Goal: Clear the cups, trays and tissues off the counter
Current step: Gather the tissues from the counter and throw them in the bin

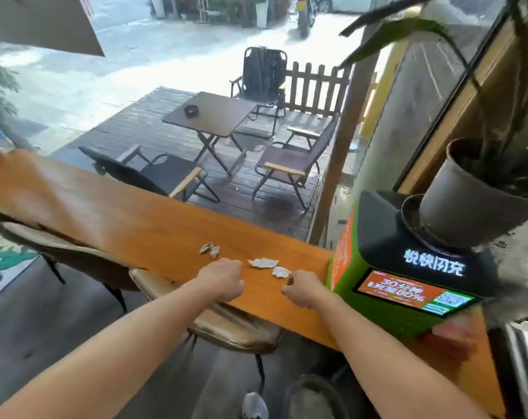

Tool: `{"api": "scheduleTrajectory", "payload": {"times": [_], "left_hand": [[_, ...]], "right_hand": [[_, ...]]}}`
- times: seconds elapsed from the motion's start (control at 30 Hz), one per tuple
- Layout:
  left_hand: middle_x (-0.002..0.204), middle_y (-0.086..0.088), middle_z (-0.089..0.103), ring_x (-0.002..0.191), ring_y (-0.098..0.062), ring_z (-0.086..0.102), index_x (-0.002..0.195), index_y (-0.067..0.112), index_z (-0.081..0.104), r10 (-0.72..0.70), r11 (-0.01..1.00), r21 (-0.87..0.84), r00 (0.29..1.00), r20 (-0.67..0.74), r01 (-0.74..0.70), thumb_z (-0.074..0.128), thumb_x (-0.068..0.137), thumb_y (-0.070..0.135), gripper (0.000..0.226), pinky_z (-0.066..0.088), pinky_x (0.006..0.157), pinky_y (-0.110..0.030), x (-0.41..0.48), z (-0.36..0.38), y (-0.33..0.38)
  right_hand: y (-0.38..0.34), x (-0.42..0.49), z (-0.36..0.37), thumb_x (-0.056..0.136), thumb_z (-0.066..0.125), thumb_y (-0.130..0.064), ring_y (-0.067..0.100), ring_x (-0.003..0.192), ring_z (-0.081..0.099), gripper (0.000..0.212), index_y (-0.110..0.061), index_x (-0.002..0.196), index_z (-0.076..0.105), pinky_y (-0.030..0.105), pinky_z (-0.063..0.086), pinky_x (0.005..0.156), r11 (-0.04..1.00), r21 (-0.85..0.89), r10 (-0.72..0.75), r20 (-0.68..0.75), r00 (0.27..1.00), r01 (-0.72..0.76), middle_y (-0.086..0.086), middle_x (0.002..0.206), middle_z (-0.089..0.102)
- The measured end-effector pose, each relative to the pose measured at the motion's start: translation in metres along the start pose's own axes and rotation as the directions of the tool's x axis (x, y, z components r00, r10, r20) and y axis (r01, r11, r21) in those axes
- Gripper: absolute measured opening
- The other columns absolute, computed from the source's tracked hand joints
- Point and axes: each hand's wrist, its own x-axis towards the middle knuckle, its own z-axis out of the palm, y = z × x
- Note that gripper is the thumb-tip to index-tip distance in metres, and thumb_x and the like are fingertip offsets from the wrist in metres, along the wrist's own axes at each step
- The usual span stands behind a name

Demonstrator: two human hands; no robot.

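Three crumpled tissue scraps lie on the long wooden counter [111,219]: a brownish scrap [209,248] farther out, a white scrap [259,262] in the middle, and a smaller white scrap [281,271] to its right. My left hand [221,279] rests knuckles-up on the counter just left of the white scraps, fingers curled, with nothing visible in it. My right hand [305,288] sits just below the small white scrap, fingers curled and fingertips close to it but apart from it. No cups or trays are in view.
A green and orange charging kiosk [408,285] with a lit screen stands on the counter's right end, with a dark plant pot [468,192] on top. Padded stools [235,325] stand under the counter's near edge. Beyond the counter is a deck with a folding table [211,113] and chairs.
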Motion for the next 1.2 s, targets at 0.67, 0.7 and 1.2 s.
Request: {"api": "scheduleTrajectory", "payload": {"times": [0.67,0.7,1.2], "left_hand": [[0.142,-0.009,0.043,0.118,-0.032,0.053,0.147,0.036,0.032,0.461,0.88,0.07,0.879,0.121,-0.471,0.049,0.099,0.034,0.051,0.054,0.087,-0.044,0.216,0.055,-0.043],[0.149,-0.009,0.037,0.122,-0.033,0.05,0.15,0.04,0.027,0.499,0.857,0.084,0.859,0.113,-0.509,0.051,0.099,0.033,0.057,0.054,0.089,-0.044,0.224,0.059,-0.04],[0.122,-0.007,0.052,0.111,-0.028,0.055,0.126,0.016,0.054,0.669,0.706,0.044,0.686,0.285,-0.707,0.048,0.099,0.007,0.029,0.049,0.091,-0.038,0.263,0.078,-0.055]], "right_hand": [[0.0,0.141,0.057,0.092,0.062,-0.035,0.029,0.121,0.044,0.046,-0.022,0.135,0.052,0.039,0.043,0.098,0.88,0.257,0.453,-0.201,0.869,-0.399,0.008,0.136,0.046],[0.002,0.147,0.061,0.092,0.062,-0.037,0.029,0.123,0.042,0.047,-0.025,0.136,0.051,0.039,0.043,0.098,0.884,0.255,0.45,-0.232,0.863,-0.392,0.007,0.138,0.044],[-0.023,0.159,0.119,0.097,0.044,-0.012,0.031,0.101,0.047,0.014,-0.013,0.098,0.058,0.041,0.045,0.072,0.934,0.119,0.357,-0.309,0.882,-0.336,0.01,0.109,0.055]]}}
